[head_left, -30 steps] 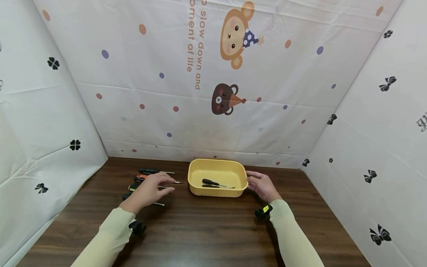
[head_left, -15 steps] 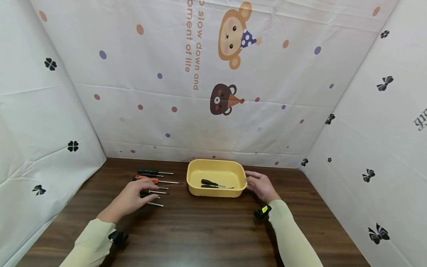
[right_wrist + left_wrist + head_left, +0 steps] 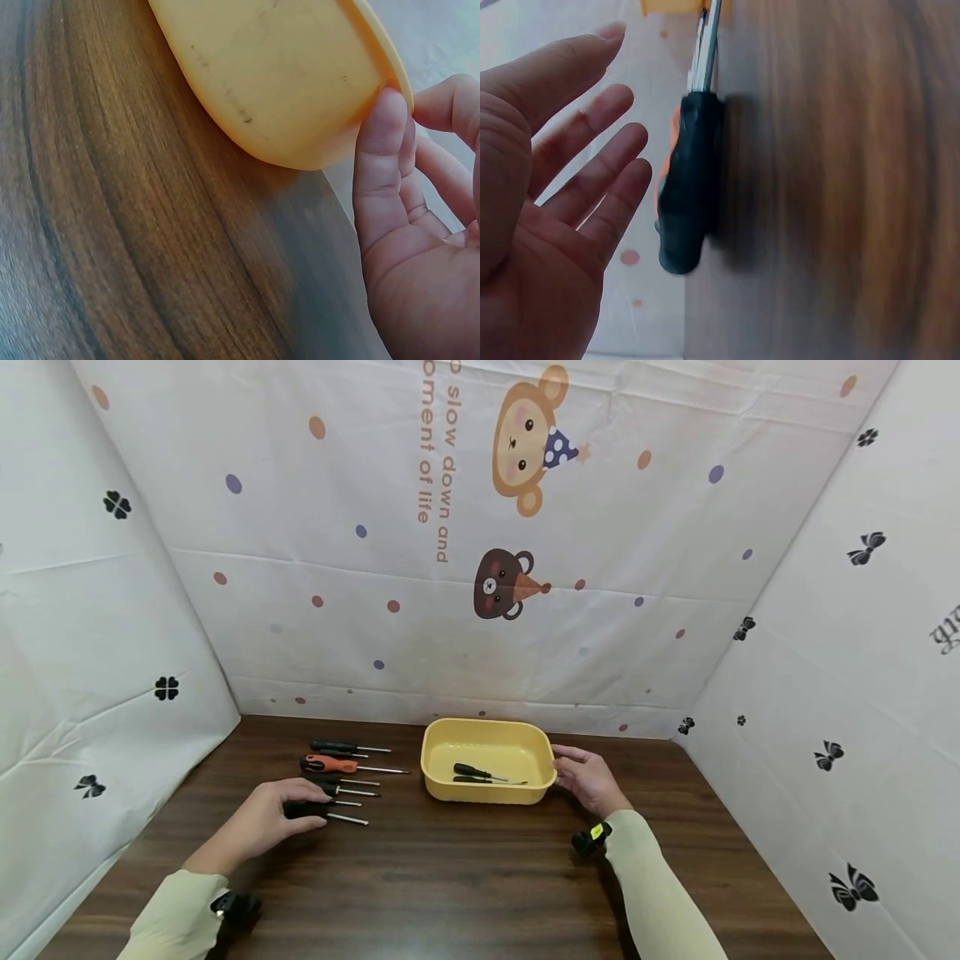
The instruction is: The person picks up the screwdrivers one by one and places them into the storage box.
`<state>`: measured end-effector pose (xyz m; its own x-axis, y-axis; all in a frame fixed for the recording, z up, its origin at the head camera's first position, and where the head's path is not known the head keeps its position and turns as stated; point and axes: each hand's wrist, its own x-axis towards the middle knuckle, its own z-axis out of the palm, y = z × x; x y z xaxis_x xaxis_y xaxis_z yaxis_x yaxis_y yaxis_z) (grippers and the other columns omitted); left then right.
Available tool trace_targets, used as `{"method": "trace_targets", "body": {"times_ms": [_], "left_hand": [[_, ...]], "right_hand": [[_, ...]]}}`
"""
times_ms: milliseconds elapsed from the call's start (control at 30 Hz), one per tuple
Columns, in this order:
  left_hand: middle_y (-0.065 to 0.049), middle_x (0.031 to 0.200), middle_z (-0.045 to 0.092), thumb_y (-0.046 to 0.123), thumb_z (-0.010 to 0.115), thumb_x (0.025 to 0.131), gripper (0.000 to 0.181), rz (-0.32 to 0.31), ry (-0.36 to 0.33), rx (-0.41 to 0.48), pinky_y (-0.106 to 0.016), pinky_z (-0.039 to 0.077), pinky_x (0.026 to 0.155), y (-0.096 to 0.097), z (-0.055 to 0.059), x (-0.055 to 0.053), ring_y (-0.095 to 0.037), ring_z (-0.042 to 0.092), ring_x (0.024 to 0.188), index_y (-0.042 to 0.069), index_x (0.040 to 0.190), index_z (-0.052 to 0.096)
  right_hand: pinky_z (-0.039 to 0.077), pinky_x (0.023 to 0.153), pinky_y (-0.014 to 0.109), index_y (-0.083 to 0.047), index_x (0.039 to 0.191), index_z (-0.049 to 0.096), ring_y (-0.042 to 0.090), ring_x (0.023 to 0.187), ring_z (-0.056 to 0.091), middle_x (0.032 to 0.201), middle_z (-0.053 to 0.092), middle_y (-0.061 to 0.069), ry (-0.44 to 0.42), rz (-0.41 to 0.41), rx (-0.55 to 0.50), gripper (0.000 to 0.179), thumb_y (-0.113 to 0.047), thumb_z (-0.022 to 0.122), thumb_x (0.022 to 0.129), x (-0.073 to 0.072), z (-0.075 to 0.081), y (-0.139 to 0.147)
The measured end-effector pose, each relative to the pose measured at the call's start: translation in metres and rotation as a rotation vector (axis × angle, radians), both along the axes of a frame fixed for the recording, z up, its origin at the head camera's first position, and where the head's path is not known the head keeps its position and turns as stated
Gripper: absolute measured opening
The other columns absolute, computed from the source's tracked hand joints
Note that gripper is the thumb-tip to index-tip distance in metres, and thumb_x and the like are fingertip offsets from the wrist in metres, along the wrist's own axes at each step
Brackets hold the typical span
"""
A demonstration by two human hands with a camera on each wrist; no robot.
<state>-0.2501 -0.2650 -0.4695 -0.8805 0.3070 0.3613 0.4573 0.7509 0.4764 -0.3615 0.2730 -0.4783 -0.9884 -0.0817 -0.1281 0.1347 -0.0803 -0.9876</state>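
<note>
Left grip (image 3: 258,818) hangs loose beside a screwdriver (image 3: 690,154)
Its handle (image 3: 684,191) is thick and black, its shaft (image 3: 711,60) silver; right grip (image 3: 591,782) pinches a yellow box (image 3: 483,792) by its rim (image 3: 384,41)

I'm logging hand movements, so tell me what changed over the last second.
The left hand moved left and toward the person, uncovering the orange screwdriver and nearing the front black screwdriver without gripping it. The right hand still pinches the yellow tub; the two screwdrivers inside stayed put.
</note>
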Motion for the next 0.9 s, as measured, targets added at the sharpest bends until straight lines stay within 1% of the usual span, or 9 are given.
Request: {"method": "trace_targets", "body": {"times_ms": [100,267,467,567,733,800,900], "left_hand": [[0.01,0.108,0.074,0.028,0.09,0.079,0.029,0.021,-0.024,0.007,-0.038,0.058,0.087,-0.006,-0.001,0.001,-0.016,0.07,0.102,0.024,0.106,0.081],[0.009,0.109,0.074,0.028,0.088,0.081,0.03,0.027,-0.036,0.014,-0.037,0.057,0.087,-0.011,-0.003,0.001,-0.018,0.07,0.104,0.023,0.109,0.08],[0.006,0.11,0.074,0.021,0.089,0.08,0.029,0.061,-0.024,-0.014,-0.044,0.057,0.09,-0.016,-0.005,0.0,-0.024,0.07,0.106,0.021,0.108,0.08],[0.001,0.111,0.073,0.017,0.088,0.08,0.029,0.083,-0.045,-0.017,-0.048,0.056,0.092,-0.019,-0.007,-0.001,-0.029,0.069,0.108,0.018,0.108,0.08],[-0.008,0.116,0.071,0.014,0.087,0.081,0.029,0.096,-0.091,-0.01,-0.058,0.053,0.095,-0.026,-0.01,-0.004,-0.038,0.066,0.113,0.015,0.108,0.08],[-0.01,0.116,0.071,0.013,0.087,0.08,0.029,0.098,-0.098,-0.013,-0.06,0.052,0.095,-0.03,-0.011,-0.005,-0.039,0.065,0.114,0.015,0.108,0.079],[-0.008,0.114,0.071,0.013,0.088,0.079,0.029,0.103,-0.098,-0.022,-0.058,0.052,0.095,-0.034,-0.013,-0.007,-0.038,0.066,0.113,0.017,0.106,0.079]], "right_hand": [[0.062,0.073,0.028,0.01,0.145,0.05,0.014,0.087,0.075,0.117,0.074,0.015,-0.003,-0.003,0.0,0.051,0.003,0.064,0.096,0.0,0.001,0.001],[0.062,0.073,0.027,0.01,0.144,0.051,0.015,0.086,0.074,0.117,0.074,0.015,0.01,-0.005,0.003,0.05,0.003,0.064,0.096,0.0,0.001,0.002],[0.062,0.072,0.028,0.008,0.143,0.054,0.015,0.083,0.074,0.117,0.074,0.014,-0.005,-0.024,0.016,0.049,0.002,0.064,0.096,0.001,0.001,-0.001],[0.062,0.072,0.028,0.008,0.143,0.054,0.015,0.083,0.074,0.117,0.074,0.015,-0.004,-0.028,0.018,0.048,0.002,0.064,0.096,0.001,0.0,-0.001],[0.062,0.072,0.028,0.008,0.143,0.054,0.015,0.084,0.074,0.119,0.073,0.018,-0.003,-0.028,0.026,0.048,0.002,0.064,0.096,0.0,0.001,-0.001],[0.062,0.073,0.028,0.007,0.143,0.054,0.016,0.084,0.074,0.121,0.072,0.019,-0.005,-0.027,0.03,0.048,0.002,0.064,0.096,0.0,0.001,-0.001],[0.062,0.073,0.028,0.007,0.144,0.053,0.015,0.085,0.074,0.124,0.071,0.021,-0.004,-0.017,0.038,0.049,0.002,0.064,0.096,0.0,0.001,-0.002]]}}
